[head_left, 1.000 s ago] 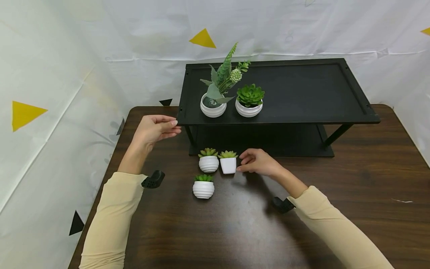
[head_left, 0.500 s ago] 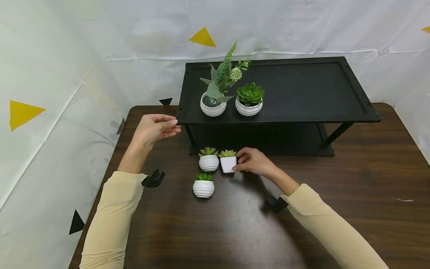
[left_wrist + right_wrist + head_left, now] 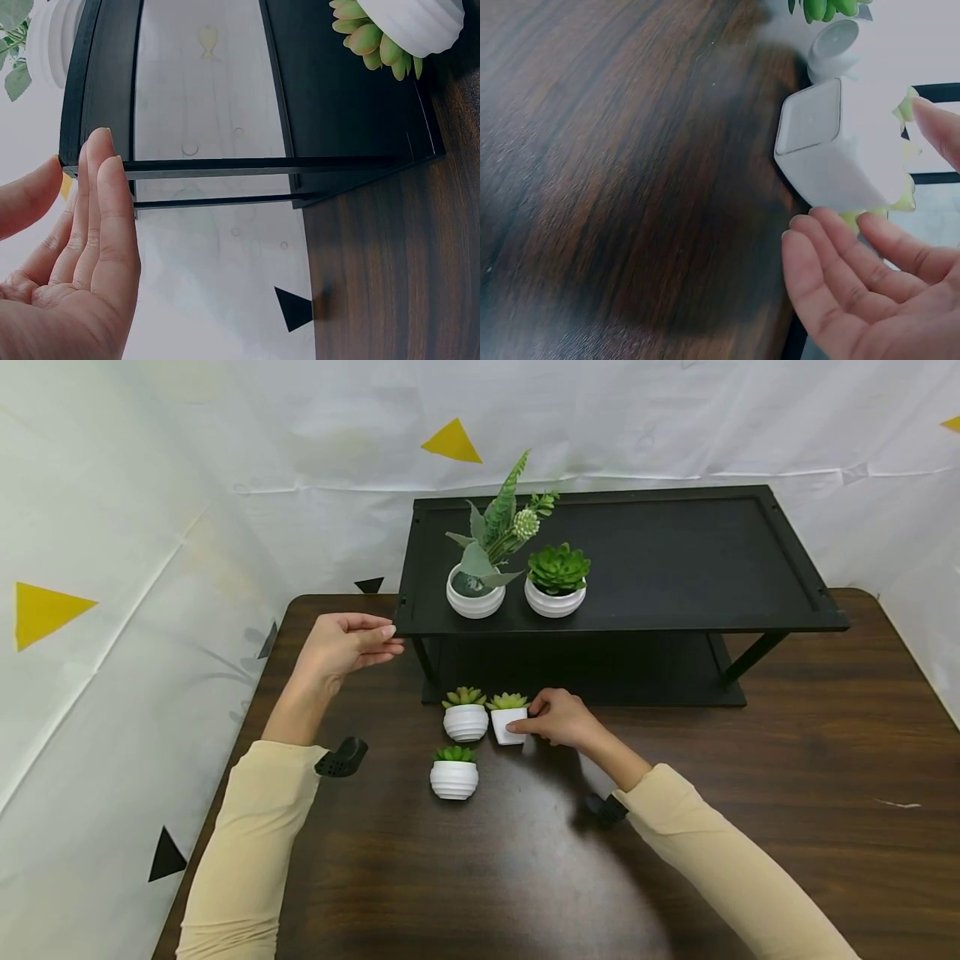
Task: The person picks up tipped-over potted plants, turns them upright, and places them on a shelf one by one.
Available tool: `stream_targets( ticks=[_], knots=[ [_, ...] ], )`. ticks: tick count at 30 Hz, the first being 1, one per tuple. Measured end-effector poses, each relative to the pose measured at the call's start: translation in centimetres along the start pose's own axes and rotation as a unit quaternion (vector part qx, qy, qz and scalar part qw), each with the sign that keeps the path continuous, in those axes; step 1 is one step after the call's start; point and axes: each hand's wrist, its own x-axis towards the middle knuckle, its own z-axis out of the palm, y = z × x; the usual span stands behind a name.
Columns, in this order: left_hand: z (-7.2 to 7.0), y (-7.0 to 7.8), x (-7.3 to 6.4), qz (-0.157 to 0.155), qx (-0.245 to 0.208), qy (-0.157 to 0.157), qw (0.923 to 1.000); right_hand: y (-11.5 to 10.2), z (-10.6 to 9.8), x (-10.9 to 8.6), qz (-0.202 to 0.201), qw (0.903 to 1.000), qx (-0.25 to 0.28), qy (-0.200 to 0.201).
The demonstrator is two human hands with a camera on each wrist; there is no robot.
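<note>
Left hand [image 3: 343, 648] pinches black shelf [image 3: 675, 560] at its near left corner. Right hand [image 3: 564, 720] — thumb and fingers spread about square pot [image 3: 508, 715], contact unclear. Pot on counter [image 3: 375, 860], near side of shelf.

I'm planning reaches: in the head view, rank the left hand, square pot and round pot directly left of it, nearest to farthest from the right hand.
1. Square pot: leftward, at the right hand.
2. Round pot: left of that.
3. Left hand: farther left, at the shelf's edge.
</note>
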Motion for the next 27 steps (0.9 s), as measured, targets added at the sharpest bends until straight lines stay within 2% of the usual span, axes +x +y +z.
stream_targets(
  ticks=[7, 13, 20, 27],
  knots=[
    [0.0, 0.0, -0.1, 0.001, -0.003, 0.001, 1.0000, -0.3, 0.5, 0.7, 0.028, 0.9988, -0.040, 0.002],
    [0.0, 0.0, 0.0, 0.002, 0.001, 0.001, 1.0000, -0.3, 0.8, 0.9, 0.035, 0.9972, -0.065, 0.009],
    [0.1, 0.0, 0.0, 0.002, 0.005, 0.000, 1.0000, 0.0, 1.0, 1.2, 0.033, 0.9975, -0.062, 0.006],
    [0.0, 0.0, -0.1, 0.001, 0.009, 0.004, 1.0000, 0.6, 0.9, 1.3, 0.010, 0.9988, -0.047, 0.007]
  ],
)
